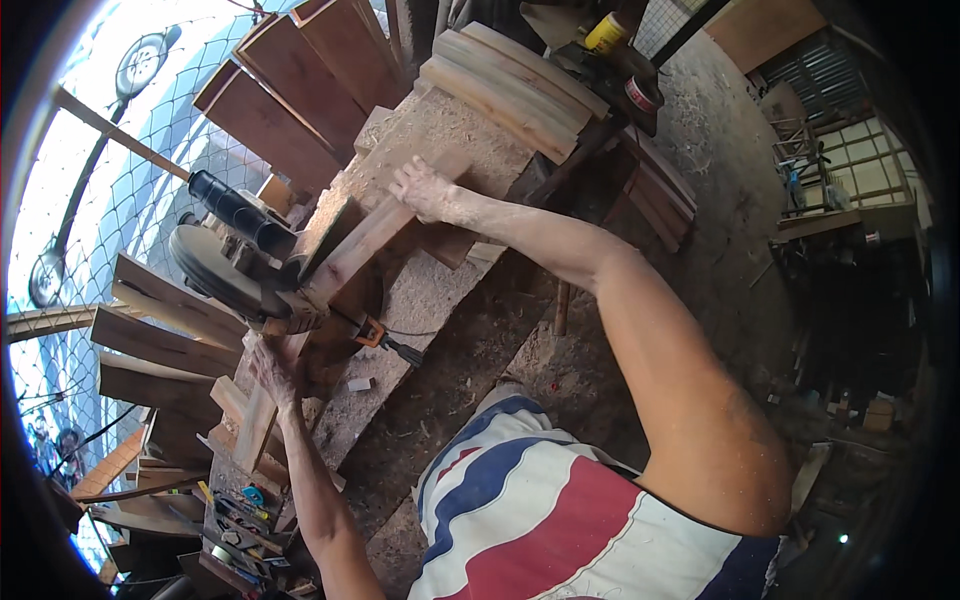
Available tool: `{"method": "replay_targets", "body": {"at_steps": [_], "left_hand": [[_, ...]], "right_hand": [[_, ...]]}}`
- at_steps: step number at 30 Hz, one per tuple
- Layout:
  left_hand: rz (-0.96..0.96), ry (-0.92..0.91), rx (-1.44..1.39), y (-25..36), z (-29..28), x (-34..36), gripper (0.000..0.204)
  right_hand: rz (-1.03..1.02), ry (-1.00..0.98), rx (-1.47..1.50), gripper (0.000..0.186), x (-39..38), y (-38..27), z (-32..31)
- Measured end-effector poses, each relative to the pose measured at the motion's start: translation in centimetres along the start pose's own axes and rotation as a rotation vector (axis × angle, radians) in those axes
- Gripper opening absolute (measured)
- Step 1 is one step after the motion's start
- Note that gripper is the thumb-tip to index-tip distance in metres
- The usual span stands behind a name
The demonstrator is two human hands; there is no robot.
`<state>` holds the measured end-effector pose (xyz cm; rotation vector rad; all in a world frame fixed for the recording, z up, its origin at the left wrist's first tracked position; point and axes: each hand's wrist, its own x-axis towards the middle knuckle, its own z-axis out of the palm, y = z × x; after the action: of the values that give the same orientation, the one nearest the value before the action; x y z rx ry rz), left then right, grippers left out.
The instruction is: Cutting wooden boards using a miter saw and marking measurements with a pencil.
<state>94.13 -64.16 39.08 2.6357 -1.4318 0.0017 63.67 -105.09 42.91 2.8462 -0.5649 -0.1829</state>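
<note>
A wooden board (362, 242) lies slantwise on the sawdust-covered bench, its near end against a power saw (225, 262) with a round guard and a black tubular dust port (240, 212). My right hand (425, 190) grips the far part of this board, fingers over its far edge. On the other side of the saw, my left hand (272, 370) rests with its fingers on a lighter plank (257, 425), close to the saw's base. Whether board and plank are one piece I cannot tell; the saw hides the place between. An orange-and-black clamp-like part (372, 332) sits at the bench edge.
Several planks (510, 90) are stacked at the bench's far end. Reddish panels (290, 85) lean against the wire mesh (150, 130). More boards (165, 335) stand left of the saw. Hand tools (245, 525) lie at lower left. A yellow can (605, 35) is at the top.
</note>
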Motion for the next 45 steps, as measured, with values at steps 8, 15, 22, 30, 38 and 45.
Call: {"method": "replay_targets", "body": {"at_steps": [8,15,22,30,38,45], "left_hand": [[-0.057,-0.006,-0.07,0.1,0.5,-0.2,0.093],[-0.102,-0.08,-0.081,1.6,-1.4,0.0,0.084],[-0.021,0.047,-0.124,1.2,-0.8,-0.2,0.079],[-0.073,-0.088,-0.101,0.0,0.2,0.3,0.083],[-0.082,-0.01,-0.098,0.0,-0.3,-0.1,0.075],[0.032,0.125,0.056,-0.7,-1.6,-1.4,0.111]], "right_hand": [[0.393,-0.054,0.733,0.068,-27.5,2.6,-3.0],[0.655,0.258,0.537,0.075,-24.7,13.8,-3.4],[0.743,0.11,0.228,0.067,-12.6,23.1,3.0],[0.845,0.33,0.234,0.067,-12.2,17.3,4.7],[-0.206,0.216,0.984,0.04,-17.8,-19.9,-4.5],[-0.142,0.164,0.672,0.076,-2.6,-34.3,-8.7]]}}
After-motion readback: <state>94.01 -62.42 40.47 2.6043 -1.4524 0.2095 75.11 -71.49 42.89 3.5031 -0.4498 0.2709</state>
